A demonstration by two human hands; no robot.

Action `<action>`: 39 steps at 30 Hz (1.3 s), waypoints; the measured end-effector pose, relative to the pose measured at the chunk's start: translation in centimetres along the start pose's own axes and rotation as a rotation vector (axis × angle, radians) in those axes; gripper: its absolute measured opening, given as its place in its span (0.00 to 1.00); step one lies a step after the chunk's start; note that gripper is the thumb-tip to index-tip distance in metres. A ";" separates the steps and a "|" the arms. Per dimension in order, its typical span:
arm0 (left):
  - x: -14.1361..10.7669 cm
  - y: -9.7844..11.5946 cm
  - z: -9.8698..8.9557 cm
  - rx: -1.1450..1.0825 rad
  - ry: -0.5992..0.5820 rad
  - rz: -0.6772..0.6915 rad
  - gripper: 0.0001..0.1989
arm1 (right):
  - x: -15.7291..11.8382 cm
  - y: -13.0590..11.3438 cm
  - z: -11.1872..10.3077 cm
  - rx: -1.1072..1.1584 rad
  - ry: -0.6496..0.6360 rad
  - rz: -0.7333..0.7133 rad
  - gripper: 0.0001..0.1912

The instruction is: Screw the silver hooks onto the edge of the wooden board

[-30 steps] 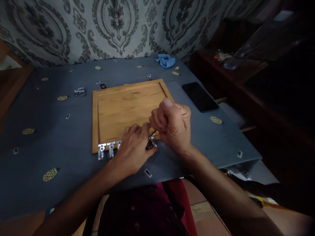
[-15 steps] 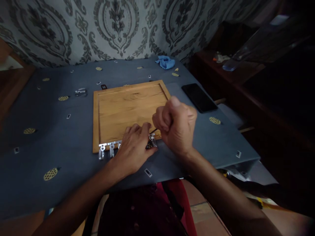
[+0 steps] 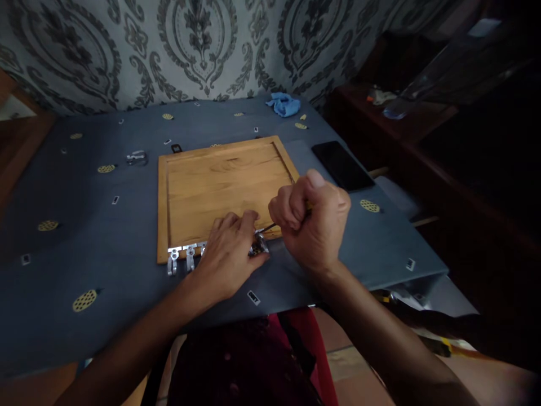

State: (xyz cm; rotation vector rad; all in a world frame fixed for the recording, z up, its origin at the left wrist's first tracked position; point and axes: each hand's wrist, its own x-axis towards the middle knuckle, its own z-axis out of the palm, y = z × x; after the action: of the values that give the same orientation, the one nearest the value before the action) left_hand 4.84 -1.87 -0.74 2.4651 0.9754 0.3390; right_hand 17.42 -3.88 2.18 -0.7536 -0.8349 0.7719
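A framed wooden panel [image 3: 220, 186] lies on the blue tablecloth, with silver metal hinges [image 3: 172, 260] along its near edge. My left hand [image 3: 230, 248] rests over that edge, its thumb and fingers closed around the metal hinge [image 3: 259, 245] near the right corner. My right hand [image 3: 313, 220] is a fist around a screwdriver [image 3: 269, 228]; the thin dark shaft points left to this hinge, and the handle is mostly hidden in the fist. Whether the tip touches a screw is too small to tell.
A black phone [image 3: 342, 166] lies right of the panel. A blue cloth [image 3: 283, 105] is at the back edge. Another loose hinge [image 3: 137, 158] sits left of the panel, and a dark metal piece [image 3: 176, 148] shows behind it. A patterned curtain [image 3: 203, 51] hangs behind the table.
My right hand has moved slightly right and away from my left hand, so more of the shaft shows and it lies flatter. My left hand stays at the hinge.
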 end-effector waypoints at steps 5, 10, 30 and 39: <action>-0.1 -0.1 0.0 -0.003 0.011 0.008 0.20 | 0.0 0.2 0.0 -0.001 0.011 0.008 0.34; -0.1 -0.1 0.0 0.008 0.007 0.011 0.19 | -0.1 0.6 -0.4 -0.013 -0.061 0.038 0.31; 0.1 0.2 -0.2 0.023 -0.021 -0.007 0.20 | 1.5 0.7 -0.7 0.029 -0.272 0.197 0.31; 0.0 -0.1 0.1 -0.007 0.006 0.026 0.18 | -0.3 0.9 0.5 -0.068 0.003 0.045 0.29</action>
State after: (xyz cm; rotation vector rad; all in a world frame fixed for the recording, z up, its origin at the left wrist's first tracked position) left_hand 4.81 -1.83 -0.87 2.4743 0.9434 0.3573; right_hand 16.58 -3.54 1.58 -0.8361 -0.8468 0.7857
